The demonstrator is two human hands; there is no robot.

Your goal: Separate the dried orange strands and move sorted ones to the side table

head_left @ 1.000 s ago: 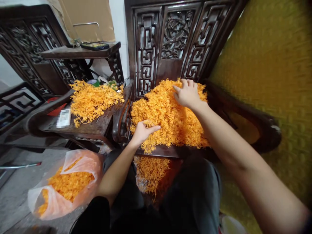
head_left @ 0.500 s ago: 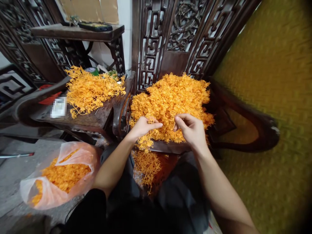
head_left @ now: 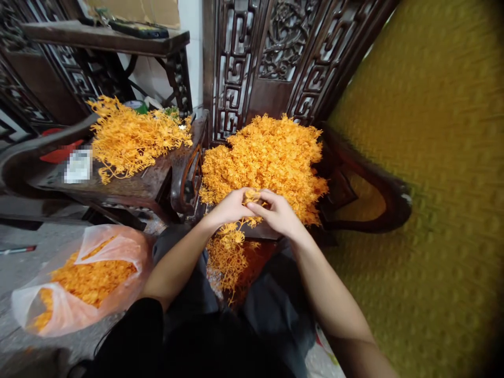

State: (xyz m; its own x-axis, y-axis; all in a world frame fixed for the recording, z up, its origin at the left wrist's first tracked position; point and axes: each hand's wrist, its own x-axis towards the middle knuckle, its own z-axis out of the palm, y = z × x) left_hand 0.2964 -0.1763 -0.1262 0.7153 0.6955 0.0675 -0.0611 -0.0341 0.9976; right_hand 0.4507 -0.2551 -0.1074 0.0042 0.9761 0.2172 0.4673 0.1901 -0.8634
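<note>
Phone [head_left: 137,30] on wooden shelf [head_left: 79,38], cardboard [head_left: 136,10] behind

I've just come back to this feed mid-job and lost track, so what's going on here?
A person's left hand holds some orange flowers, with the right hand right up against it; whether that one grips too is hard to see. Both are at the front of a large orange pile on a dark wooden chair. To the left are a second orange heap and a plastic bag of orange pieces on the floor.
</note>
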